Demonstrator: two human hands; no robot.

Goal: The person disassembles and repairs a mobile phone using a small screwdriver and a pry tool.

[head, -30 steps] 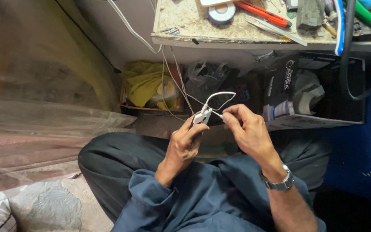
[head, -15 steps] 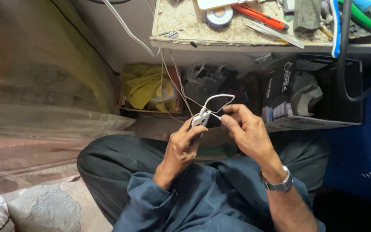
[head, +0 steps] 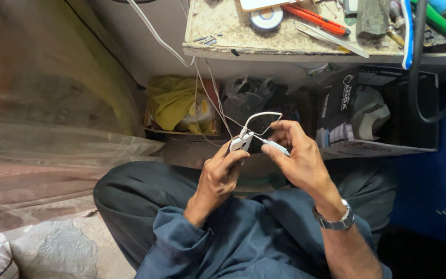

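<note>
Cluttered and cramped, the corner is closing in around a person who is sitting low on the floor in dark blue work clothes, knees spread, facing a worn workbench (head: pixel 223 36) whose top is speckled and chipped. On that bench a roll of tape (head: pixel 267 17), an orange-handled cutter (head: pixel 316 14), a pair of tweezers (head: pixel 331 39) and a few loose screws (head: pixel 205 39) are lying within arm's reach, presumably so nothing has to be fetched. Under the bench a yellow cloth (head: pixel 171 101) is stuffed into an open box, and a black carton (head: pixel 378 111) is standing just to the right of it.

Both hands are working close together in front of the chest, raised to where the eyes can look straight down on them. The left hand (head: pixel 220 175) is closed around a small white adapter (head: pixel 241 142), thumb and forefinger pinching its body so it is standing steady and pointing up. The right hand (head: pixel 298 155), a metal watch (head: pixel 334 222) on its wrist, is pinching the white plug end (head: pixel 277 149) of a thin white cable (head: pixel 261 116), which is looping up and over between the two hands. The plug is lying just beside the adapter; I cannot tell whether they are already joined or only touching.

Further white wires (head: pixel 207 98) are trailing down from the bench edge behind the hands, hanging slack, which is leaving the loop free to bend.
</note>
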